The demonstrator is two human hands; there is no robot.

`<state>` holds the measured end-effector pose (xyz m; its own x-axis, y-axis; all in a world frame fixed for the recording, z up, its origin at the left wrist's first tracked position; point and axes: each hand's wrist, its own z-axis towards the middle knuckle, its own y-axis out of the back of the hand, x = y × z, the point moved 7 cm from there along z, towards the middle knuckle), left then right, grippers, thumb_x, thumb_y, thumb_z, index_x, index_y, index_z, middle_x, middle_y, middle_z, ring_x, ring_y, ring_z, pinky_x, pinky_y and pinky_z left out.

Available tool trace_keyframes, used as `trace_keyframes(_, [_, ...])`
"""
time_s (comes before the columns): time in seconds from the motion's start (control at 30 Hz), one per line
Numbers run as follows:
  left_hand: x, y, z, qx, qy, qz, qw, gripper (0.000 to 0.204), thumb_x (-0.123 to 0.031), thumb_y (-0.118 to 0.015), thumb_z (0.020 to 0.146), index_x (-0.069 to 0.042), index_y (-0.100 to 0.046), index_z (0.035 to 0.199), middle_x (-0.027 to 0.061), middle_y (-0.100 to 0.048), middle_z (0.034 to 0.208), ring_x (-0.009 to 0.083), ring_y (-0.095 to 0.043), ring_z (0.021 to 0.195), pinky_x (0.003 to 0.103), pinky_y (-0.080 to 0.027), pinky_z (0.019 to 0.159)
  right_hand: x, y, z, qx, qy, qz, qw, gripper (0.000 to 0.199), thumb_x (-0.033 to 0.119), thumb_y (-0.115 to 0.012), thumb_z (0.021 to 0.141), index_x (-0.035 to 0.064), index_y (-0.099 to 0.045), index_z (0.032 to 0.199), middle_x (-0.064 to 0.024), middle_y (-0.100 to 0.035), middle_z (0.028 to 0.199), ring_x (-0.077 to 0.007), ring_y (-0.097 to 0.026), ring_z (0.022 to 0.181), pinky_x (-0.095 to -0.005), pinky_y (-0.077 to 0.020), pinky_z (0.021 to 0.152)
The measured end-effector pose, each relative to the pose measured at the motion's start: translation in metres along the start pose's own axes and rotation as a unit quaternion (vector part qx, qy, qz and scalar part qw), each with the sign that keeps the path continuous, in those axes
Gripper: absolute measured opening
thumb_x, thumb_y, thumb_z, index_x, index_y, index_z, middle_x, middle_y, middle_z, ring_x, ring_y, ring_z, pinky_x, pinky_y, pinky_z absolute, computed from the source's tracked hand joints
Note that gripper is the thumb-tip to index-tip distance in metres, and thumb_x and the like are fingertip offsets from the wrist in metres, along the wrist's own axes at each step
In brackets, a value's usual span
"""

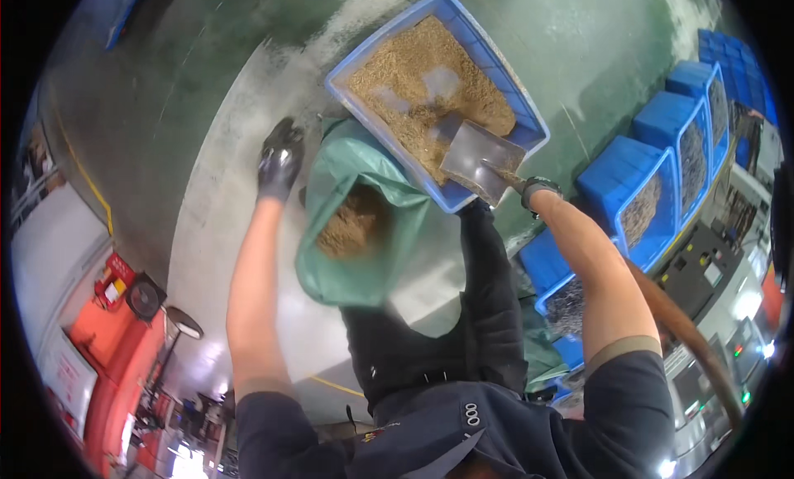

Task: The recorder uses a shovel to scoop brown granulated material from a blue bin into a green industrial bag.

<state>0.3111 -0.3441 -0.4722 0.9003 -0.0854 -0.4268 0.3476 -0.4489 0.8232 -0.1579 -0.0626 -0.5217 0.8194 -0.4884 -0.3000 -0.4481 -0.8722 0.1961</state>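
A gloved hand, my right hand [541, 195], is closed round the shaft of a shovel [482, 158] just behind its metal blade. The blade rests over the near right corner of a blue plastic bin [364, 115]. Brown, grainy, chip-like material [413, 66] fills much of that bin. Beside the bin, a green sack [331, 272] gapes open with similar brown material [351, 227] inside. My left hand [281, 158], in a dark glove, hovers left of the sack's rim, apart from it, fingers stretched out and holding nothing.
Several blue bins [620, 181] holding grey and tan loose material stand in a row at the right. A brown wooden pole [686, 326], apparently the shovel's handle, extends behind my right arm. Machinery [703, 268] lies beyond the bins. A red unit [124, 355] stands at the left.
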Motion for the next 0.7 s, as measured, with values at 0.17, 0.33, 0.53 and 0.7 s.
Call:
trace_keyframes(0.17, [-0.019,-0.088,0.138,-0.008,-0.098,0.061,0.993,0.069,-0.047,-0.053,0.085,-0.006,-0.036,0.137,0.0169,-0.043,0.136,0.0310,-0.044,0.123,0.036,-0.034,0.104,0.054,-0.009,0.018,0.032,-0.045,0.024,0.998,0.032,0.021,-0.053,0.079,0.0052,-0.065,0.105,-0.0181,-0.065,0.102,-0.0305,-0.065,0.092,-0.0397,-0.0487,0.081])
trace_keyframes(0.33, [-0.005,-0.157,0.186,0.098,-0.007,0.001,0.995,0.074,-0.053,-0.055,0.080,-0.011,-0.036,0.138,0.0164,-0.043,0.136,0.0310,-0.044,0.124,0.037,-0.035,0.103,0.089,-0.051,0.067,0.020,0.051,-0.068,0.996,0.035,0.022,-0.058,0.075,0.0021,-0.065,0.103,-0.0192,-0.066,0.094,-0.0294,-0.066,0.088,-0.0398,-0.0504,0.076])
trace_keyframes(0.53, [-0.002,-0.168,0.197,-0.085,-0.047,-0.004,0.995,0.065,-0.053,-0.055,0.080,-0.003,-0.053,0.121,0.0211,-0.053,0.122,0.0347,-0.050,0.114,0.043,-0.038,0.099,0.123,-0.083,0.117,0.070,-0.026,0.027,0.997,0.030,0.022,-0.054,0.079,0.0053,-0.066,0.101,-0.0173,-0.065,0.100,-0.0287,-0.064,0.092,-0.0399,-0.0506,0.077])
trace_keyframes(0.7, [-0.003,-0.167,0.193,-0.119,-0.042,0.036,0.991,0.057,-0.050,-0.053,0.082,-0.005,-0.057,0.115,0.0184,-0.058,0.115,0.0340,-0.054,0.107,0.042,-0.041,0.094,0.209,-0.038,0.159,0.054,0.019,0.174,0.983,0.032,0.024,-0.051,0.079,0.0021,-0.065,0.098,-0.0182,-0.067,0.088,-0.0286,-0.067,0.082,-0.0398,-0.0521,0.069])
